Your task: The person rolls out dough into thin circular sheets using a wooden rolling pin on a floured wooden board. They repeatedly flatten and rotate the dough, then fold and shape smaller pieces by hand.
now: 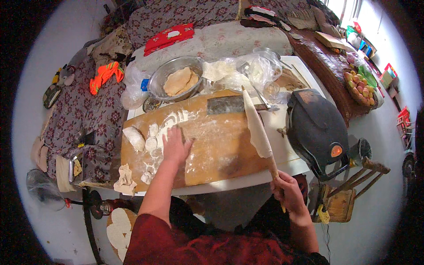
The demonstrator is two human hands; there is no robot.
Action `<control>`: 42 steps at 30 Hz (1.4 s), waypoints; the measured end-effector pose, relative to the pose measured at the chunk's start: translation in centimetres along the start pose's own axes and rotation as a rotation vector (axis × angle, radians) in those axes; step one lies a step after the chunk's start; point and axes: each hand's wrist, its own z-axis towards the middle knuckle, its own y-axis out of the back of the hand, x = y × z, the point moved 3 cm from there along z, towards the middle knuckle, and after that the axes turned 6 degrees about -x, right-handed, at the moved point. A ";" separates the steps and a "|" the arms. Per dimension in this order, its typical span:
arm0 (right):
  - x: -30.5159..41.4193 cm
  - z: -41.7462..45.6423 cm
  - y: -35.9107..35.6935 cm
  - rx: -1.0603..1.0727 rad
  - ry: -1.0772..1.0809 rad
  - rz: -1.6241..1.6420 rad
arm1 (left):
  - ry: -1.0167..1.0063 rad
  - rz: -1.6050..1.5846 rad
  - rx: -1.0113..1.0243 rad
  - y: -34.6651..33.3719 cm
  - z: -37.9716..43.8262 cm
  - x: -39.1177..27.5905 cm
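Note:
My right hand grips one end of a wooden rolling pin, which is raised at the right edge of the wooden board. A thin sheet of dough is wrapped around the pin. My left hand rests with spread fingers in loose flour on the board's left half. Left of that hand lie a thick piece of dough and small floured dough pieces. A dark flat cleaver blade lies at the board's far edge.
A steel bowl holding flat dough stands behind the board, beside plastic bags. At the right is a black electric griddle, with a wooden stool below it. A crumpled cloth hangs at the table's near left corner.

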 end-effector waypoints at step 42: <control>-14.6 0.9 -4.4 -0.015 0.617 -1.087 | -0.707 -0.156 0.180 1.1 -10.3 -6.1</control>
